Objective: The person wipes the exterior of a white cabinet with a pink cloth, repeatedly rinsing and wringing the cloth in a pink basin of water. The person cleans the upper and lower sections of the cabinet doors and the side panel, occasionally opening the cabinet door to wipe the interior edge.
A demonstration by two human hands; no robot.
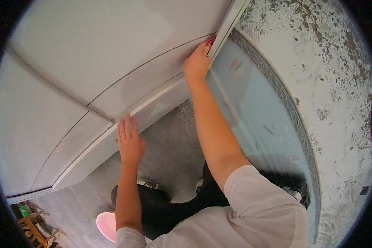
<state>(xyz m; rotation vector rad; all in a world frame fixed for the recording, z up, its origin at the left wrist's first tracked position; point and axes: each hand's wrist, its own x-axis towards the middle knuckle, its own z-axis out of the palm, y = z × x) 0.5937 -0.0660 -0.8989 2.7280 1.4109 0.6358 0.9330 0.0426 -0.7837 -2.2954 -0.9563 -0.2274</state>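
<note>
My right hand (197, 62) holds a crumpled red cloth (210, 43), mostly hidden by the fingers, against the corner where a pale panel (161, 71) meets a light upright frame (228, 29). To its left, my left hand (130, 141) is flat with fingers extended, the fingertips over the pale ledge (93, 147) along the panel's lower edge. Nothing shows in this hand. Thin dark seams cross the panel.
Beside my right arm stands a bluish, tiled-looking wall (251, 102) with a grey patterned border (274, 74); beyond it is a white, flaking wall (322, 102). A pink basin (107, 226) and a wooden item (34, 229) stand on the grey floor (170, 145).
</note>
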